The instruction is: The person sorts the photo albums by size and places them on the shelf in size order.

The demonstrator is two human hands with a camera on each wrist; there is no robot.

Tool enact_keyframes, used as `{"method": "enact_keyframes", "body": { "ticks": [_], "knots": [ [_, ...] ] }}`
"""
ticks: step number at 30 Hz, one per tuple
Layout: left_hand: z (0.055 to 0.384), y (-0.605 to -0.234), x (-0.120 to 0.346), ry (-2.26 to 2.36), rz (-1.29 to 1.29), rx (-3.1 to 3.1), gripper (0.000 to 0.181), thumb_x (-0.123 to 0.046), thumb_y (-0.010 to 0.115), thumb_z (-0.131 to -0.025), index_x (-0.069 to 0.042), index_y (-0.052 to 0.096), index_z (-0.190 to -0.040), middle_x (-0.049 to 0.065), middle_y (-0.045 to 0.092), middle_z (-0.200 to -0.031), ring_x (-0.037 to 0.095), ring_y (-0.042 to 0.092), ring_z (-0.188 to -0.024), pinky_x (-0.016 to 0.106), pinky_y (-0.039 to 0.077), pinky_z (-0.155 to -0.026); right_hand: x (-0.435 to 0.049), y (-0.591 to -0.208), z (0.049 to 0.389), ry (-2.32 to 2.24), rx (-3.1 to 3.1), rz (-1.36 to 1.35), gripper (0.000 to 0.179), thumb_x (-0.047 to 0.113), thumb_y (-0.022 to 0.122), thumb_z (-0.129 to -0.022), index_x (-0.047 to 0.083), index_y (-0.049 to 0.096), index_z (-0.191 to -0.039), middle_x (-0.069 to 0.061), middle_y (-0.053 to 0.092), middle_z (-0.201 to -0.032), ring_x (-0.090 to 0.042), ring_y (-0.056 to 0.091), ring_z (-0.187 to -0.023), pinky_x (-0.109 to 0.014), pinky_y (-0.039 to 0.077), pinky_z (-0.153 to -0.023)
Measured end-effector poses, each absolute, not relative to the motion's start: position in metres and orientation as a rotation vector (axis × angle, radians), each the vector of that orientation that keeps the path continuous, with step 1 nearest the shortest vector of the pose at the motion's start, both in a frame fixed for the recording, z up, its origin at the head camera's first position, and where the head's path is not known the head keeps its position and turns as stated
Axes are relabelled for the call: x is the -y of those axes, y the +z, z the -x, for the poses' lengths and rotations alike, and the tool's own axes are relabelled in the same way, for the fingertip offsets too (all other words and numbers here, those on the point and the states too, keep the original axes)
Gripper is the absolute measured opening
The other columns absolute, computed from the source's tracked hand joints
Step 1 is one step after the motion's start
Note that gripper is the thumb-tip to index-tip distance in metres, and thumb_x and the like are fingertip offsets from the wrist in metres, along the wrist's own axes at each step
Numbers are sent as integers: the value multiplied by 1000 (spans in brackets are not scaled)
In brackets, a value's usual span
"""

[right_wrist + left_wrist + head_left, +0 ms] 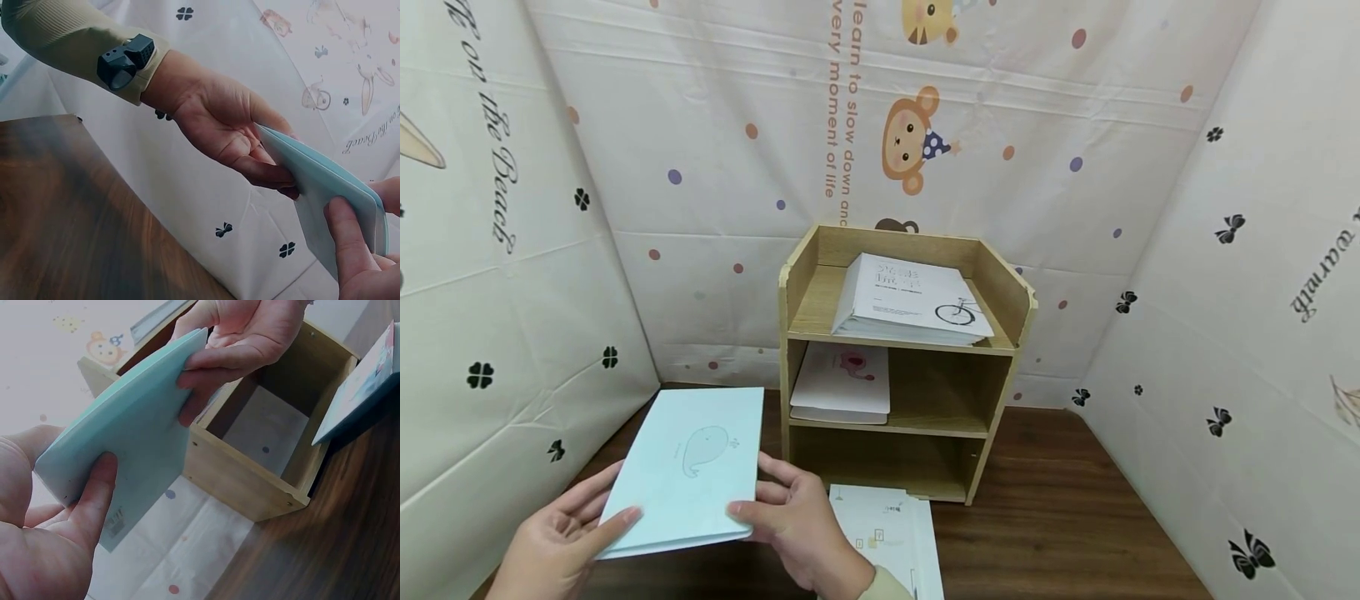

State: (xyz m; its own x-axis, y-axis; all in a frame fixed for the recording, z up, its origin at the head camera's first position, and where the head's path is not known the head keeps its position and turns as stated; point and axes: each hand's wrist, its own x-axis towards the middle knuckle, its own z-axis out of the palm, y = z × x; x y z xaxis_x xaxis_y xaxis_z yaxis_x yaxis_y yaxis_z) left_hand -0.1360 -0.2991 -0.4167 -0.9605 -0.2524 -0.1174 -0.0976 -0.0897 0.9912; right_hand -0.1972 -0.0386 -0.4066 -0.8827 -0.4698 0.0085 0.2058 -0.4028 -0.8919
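Observation:
A light blue notebook [662,458] with a whale drawing on its cover is held up left of the shelf, tilted toward the head camera. My left hand [561,529] pinches its lower left corner, thumb on the cover and fingers behind. On the right edge, my right hand [801,521] grips it the same way. The left wrist view shows the notebook's plain back [134,444], with a small barcode-like patch near one corner. In the right wrist view the notebook [319,187] appears nearly edge-on between both hands.
A three-level wooden shelf [898,429] stands against the printed cloth backdrop. White booklets [917,296] are stacked on top. Pink-printed notebooks [842,379] lie at the left of the middle level. Before the shelf, more white booklets [883,525] rest on the dark wooden table [1060,517].

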Motion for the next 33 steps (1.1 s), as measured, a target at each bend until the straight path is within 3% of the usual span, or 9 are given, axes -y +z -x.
{"method": "enact_keyframes", "body": {
  "ticks": [4,8,13,16,20,23,26,29,33],
  "knots": [
    [132,-417,299,-2220,-318,2011,54,-3,75,-91,-47,61,-120,-23,74,-107,10,73,-82,38,38,-43,35,-404,193,-2305,-1402,368,66,-15,75,-82,1,55,-144,-21,75,-116,-31,75,-99,-43,64,-80],
    [130,-415,299,-2221,-339,2013,54,-3,76,-91,-49,63,-115,-24,73,-107,10,74,-86,28,58,-57,34,-402,189,-2305,-1404,358,66,-16,75,-82,3,57,-143,-20,75,-116,-30,75,-98,-43,64,-79],
    [128,-413,299,-2163,-429,2083,55,-11,81,-88,-42,58,-126,-28,71,-106,8,73,-89,28,59,-59,31,-400,183,-2311,-1389,356,66,-15,74,-82,3,57,-143,-21,75,-116,-29,75,-98,-42,64,-79],
    [125,-413,301,-2107,-463,2152,63,-16,83,-87,-36,52,-139,-31,69,-105,6,71,-87,36,44,-46,29,-399,179,-2308,-1378,367,66,-15,74,-83,2,55,-145,-22,74,-117,-28,75,-97,-40,64,-78],
    [122,-412,302,-2058,-473,2209,67,-19,83,-88,-35,49,-143,-32,69,-105,9,73,-83,45,32,-43,26,-397,175,-2311,-1352,388,69,-14,74,-83,0,51,-147,-24,74,-117,-26,75,-95,-37,64,-76],
    [118,-411,300,-2031,-461,2222,63,-19,82,-88,-39,51,-139,-32,70,-105,12,75,-83,37,43,-42,23,-395,171,-2312,-1334,382,70,-14,74,-83,-2,51,-147,-24,73,-117,-27,75,-97,-37,64,-77],
    [115,-410,298,-2049,-435,2179,57,-15,82,-88,-45,57,-130,-29,72,-104,14,76,-84,29,60,-57,21,-392,168,-2309,-1317,369,70,-14,74,-83,-3,50,-147,-24,73,-118,-27,75,-99,-38,64,-78],
    [112,-410,295,-2101,-408,2107,55,-9,81,-88,-48,61,-123,-23,75,-105,16,76,-86,32,64,-70,18,-390,165,-2306,-1302,368,71,-14,73,-83,-4,48,-148,-25,73,-119,-27,75,-99,-38,64,-80],
    [110,-409,294,-2122,-436,2091,54,-10,81,-88,-48,61,-122,-22,75,-104,17,77,-87,31,64,-72,15,-389,161,-2305,-1288,376,74,-16,71,-83,-5,44,-151,-26,71,-122,-27,74,-99,-39,63,-82]
  ]
}}
